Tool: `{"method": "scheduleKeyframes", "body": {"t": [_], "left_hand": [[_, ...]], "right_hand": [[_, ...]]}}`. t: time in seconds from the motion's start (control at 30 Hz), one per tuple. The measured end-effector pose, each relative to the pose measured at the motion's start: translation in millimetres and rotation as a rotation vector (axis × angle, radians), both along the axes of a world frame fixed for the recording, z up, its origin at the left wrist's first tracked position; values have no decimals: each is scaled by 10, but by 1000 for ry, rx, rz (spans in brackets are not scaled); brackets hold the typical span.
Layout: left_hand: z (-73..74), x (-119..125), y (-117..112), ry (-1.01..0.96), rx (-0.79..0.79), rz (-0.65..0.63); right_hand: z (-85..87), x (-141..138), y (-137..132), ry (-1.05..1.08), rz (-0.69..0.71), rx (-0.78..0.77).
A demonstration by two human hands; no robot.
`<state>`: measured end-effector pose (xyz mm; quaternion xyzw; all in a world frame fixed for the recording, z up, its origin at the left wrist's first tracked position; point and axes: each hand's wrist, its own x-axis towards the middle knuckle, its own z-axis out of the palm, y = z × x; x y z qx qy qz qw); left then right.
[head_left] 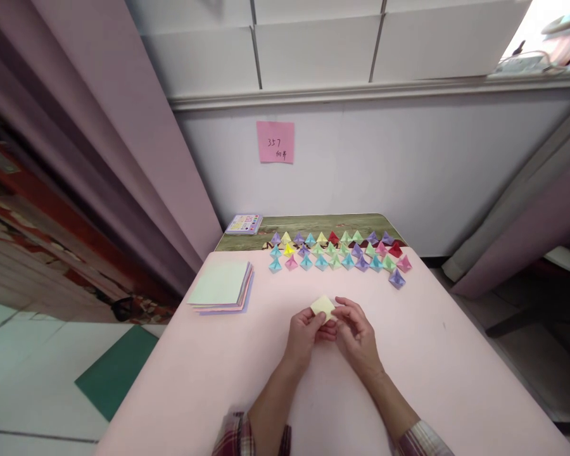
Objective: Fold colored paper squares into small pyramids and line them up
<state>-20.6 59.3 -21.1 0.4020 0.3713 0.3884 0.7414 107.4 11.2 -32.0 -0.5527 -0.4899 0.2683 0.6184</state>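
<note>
A small pale yellow folded paper (322, 306) is held above the pink tabletop, its shape a flat diamond. My left hand (308, 330) grips it from the left, thumb on top and fingers underneath. At its right edge is my right hand (358, 332), fingers curled with the fingertips close to the paper's lower right corner; whether they pinch it I cannot tell. Beyond both hands stand rows of small folded paper pieces (321, 262) in purple, blue, green, yellow, pink and red. A purple folded piece (397, 278) sits apart at the right front of the rows.
To the left lies a stack of coloured square paper (221, 283), pale green on top. A printed packet (244, 224) rests at the table's far left corner. The wall carries a pink note (275, 142). A dark green sheet (117, 370) is on the floor at left.
</note>
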Motion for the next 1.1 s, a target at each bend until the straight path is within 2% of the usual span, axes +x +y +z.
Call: {"method": "scheduleKeyframes", "body": {"t": [0.13, 0.27, 0.47, 0.67, 0.83, 0.97, 1.1], "left_hand": [[-12, 15, 1, 13, 25, 19], [6, 46, -1, 35, 57, -21], [-26, 63, -12, 43, 83, -69], [-15, 55, -34, 26, 161, -57], [9, 15, 3, 66, 195, -62], [7, -33, 40, 186, 299, 29], [-15, -35, 45, 224, 308, 67]], "right_hand": [[-4, 4, 3, 308, 28, -185], [-35, 5, 26, 377, 79, -266], [-79, 44, 27, 383, 72, -237], [-66, 27, 23, 395, 95, -220], [-32, 2, 20, 335, 19, -216], [-24, 6, 20, 317, -58, -224], [-72, 7, 31, 431, 15, -214]]}}
